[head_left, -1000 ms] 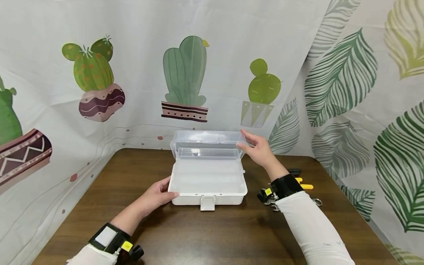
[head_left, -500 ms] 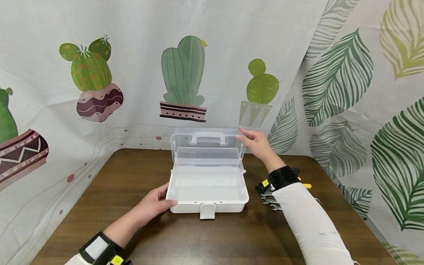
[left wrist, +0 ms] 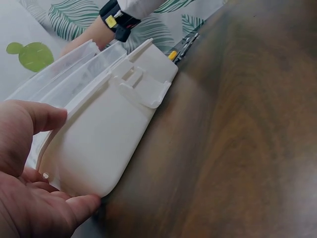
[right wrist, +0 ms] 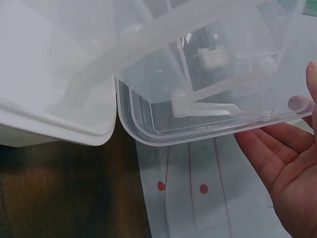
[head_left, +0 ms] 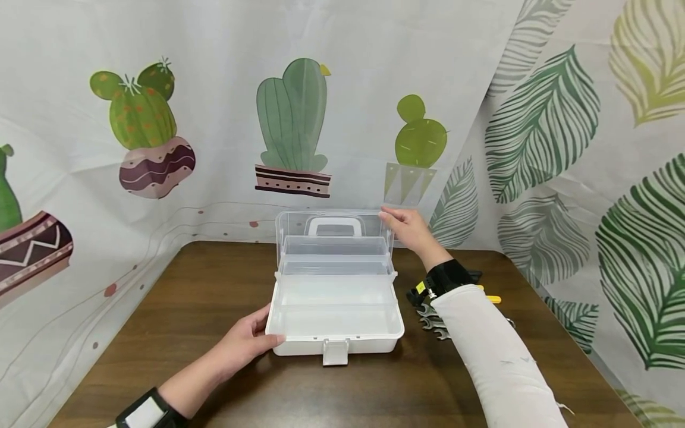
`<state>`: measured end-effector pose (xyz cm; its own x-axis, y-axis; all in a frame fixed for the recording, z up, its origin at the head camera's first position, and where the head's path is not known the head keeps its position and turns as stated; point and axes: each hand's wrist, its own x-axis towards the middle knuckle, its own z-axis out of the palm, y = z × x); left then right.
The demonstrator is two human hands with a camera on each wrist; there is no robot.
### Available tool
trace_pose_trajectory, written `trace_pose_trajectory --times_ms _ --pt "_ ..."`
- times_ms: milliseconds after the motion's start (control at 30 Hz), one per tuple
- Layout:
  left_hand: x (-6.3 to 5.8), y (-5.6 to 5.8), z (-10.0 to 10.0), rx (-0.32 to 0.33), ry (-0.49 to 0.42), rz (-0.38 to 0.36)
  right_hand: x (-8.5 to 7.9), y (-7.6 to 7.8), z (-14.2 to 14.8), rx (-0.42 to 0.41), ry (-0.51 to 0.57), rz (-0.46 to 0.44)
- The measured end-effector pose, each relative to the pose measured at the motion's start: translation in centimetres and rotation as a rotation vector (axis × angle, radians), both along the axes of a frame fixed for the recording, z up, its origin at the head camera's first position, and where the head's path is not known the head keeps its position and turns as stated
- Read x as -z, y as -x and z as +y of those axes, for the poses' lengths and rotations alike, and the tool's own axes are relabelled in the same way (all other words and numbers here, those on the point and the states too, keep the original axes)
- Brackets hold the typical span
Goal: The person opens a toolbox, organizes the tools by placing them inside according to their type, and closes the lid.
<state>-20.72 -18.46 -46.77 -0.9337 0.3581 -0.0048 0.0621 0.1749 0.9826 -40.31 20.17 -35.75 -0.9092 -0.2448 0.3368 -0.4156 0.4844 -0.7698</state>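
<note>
A white plastic toolbox (head_left: 299,347) stands with its clear lid (head_left: 292,224) swung up and back. Inside the raised lid, clear trays (head_left: 334,245) hang above the white base, and a white handle (head_left: 335,221) shows through. My left hand (head_left: 243,342) grips the base's left front corner, thumb over the rim and fingers along the outer side; in the left wrist view a fingertip lies at the bottom edge (left wrist: 111,191). At the lid's upper right edge, my right hand (head_left: 409,229) holds it between thumb and fingers. The front latch (head_left: 335,353) hangs down.
Several open-end wrenches (head_left: 430,324) and tools with yellow handles (head_left: 493,299) lie right of the box, partly hidden by the right forearm. Behind the brown table (head_left: 203,279) hangs a cloth (head_left: 225,119) printed with cacti.
The lid has tilted further back with the right hand on it, bringing its handle into view and spreading the trays. The base has slid toward the person along with the left hand.
</note>
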Motion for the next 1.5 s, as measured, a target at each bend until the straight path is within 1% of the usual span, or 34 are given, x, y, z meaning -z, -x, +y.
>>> trace_pose_trajectory --times_ms 100,167,300,500,667,833,933,1133,1300,1400,1500 --pt "0.0 -0.3 0.0 0.012 -0.011 0.013 0.2 0.3 -0.1 -0.011 0.005 -0.033" --pt "0.1 -0.5 0.1 0.015 -0.021 0.009 0.4 0.4 -0.1 -0.01 0.005 -0.054" --pt "0.1 -0.9 0.1 0.016 -0.022 -0.003 0.7 0.3 -0.1 0.017 -0.003 -0.096" --pt "0.1 -1.4 0.1 0.024 -0.033 -0.008 1.6 0.3 0.0 0.016 0.05 -0.188" --pt "0.2 -1.7 0.1 0.03 -0.046 -0.002 2.4 0.3 0.0 0.021 0.051 -0.241" --pt "0.1 -2.2 0.2 0.032 -0.042 0.002 3.3 0.5 0.0 -0.022 0.121 -0.311" --pt "0.0 -2.4 0.3 0.036 -0.046 0.003 3.9 0.6 -0.1 -0.051 0.17 -0.367" --pt "-0.2 -2.5 0.3 0.042 -0.049 -0.002 5.2 0.7 0.0 -0.097 0.231 -0.467" --pt "-0.2 -2.5 0.2 0.05 -0.053 -0.001 6.3 0.6 0.3 -0.158 0.229 -0.481" --pt "-0.2 -2.5 0.2 0.057 -0.052 0.0 6.6 0.3 0.4 -0.173 0.218 -0.493" --pt "-0.3 -2.5 0.1 0.059 -0.051 -0.002 6.7 0.0 0.3 -0.164 0.225 -0.523"
